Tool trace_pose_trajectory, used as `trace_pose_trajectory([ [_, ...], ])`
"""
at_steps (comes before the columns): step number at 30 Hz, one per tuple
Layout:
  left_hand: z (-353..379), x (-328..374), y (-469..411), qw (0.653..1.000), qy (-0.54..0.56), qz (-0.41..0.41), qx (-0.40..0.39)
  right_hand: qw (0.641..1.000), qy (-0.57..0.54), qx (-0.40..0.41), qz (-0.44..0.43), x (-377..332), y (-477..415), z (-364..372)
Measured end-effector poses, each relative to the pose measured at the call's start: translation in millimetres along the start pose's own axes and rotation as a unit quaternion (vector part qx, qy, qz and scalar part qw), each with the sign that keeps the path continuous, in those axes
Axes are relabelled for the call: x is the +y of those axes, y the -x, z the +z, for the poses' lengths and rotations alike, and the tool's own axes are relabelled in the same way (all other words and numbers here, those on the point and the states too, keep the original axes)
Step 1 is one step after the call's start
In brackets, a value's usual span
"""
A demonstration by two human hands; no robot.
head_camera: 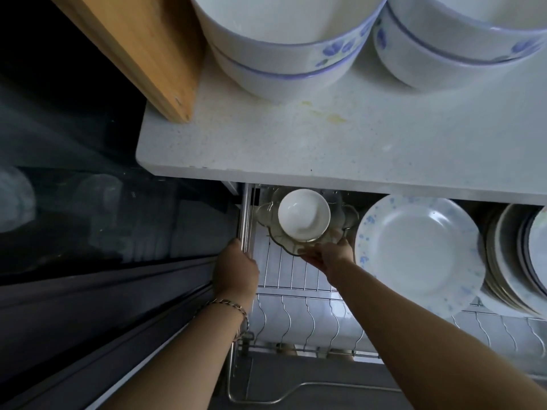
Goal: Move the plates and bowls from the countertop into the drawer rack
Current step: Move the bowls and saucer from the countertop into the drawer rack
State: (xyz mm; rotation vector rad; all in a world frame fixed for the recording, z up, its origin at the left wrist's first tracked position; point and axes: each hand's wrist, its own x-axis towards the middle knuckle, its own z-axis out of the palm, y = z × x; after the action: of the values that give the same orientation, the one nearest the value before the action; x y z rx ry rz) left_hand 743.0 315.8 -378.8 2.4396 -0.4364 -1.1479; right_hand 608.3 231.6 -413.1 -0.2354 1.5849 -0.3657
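— Where was the small white bowl (304, 214)?
— Upright, nested in the scalloped glass dish (268, 216), over the drawer rack's (296, 315) left end.
— The rest?
— A blue-speckled plate (417, 250) leaned on edge in the rack; blue-flowered bowls (284, 54) sat stacked on the countertop (296, 143).

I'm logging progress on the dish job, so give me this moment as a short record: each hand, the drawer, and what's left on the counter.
left hand: holds the rack's side rail
right hand: holds the glass dish, small white bowl sitting in it, above the rack's left end
drawer rack: speckled plate upright beside a row of plates at right
countertop: left bowl stack, right bowl stack, wooden board at left edge
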Motion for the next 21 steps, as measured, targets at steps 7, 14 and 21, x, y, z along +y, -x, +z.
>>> trace_pose_trajectory([
  [7, -1.2, -1.2, -2.3, 1.000, -0.028, 0.007, -0.010, 0.998, 0.034, 0.043, -0.017, 13.8, -8.8, 4.2],
  [14, -22.8, 22.6, 32.1, 0.976, -0.211, 0.057, 0.022, 0.960, 0.275, -0.042, 0.009, -6.3, 53.0, -16.6],
  [21, -35.5, 138.1, 113.3, 0.971, 0.048, 0.214, -0.098, 0.944, 0.288, -0.066, -0.146, -132.8, 196.1, -61.1],
])
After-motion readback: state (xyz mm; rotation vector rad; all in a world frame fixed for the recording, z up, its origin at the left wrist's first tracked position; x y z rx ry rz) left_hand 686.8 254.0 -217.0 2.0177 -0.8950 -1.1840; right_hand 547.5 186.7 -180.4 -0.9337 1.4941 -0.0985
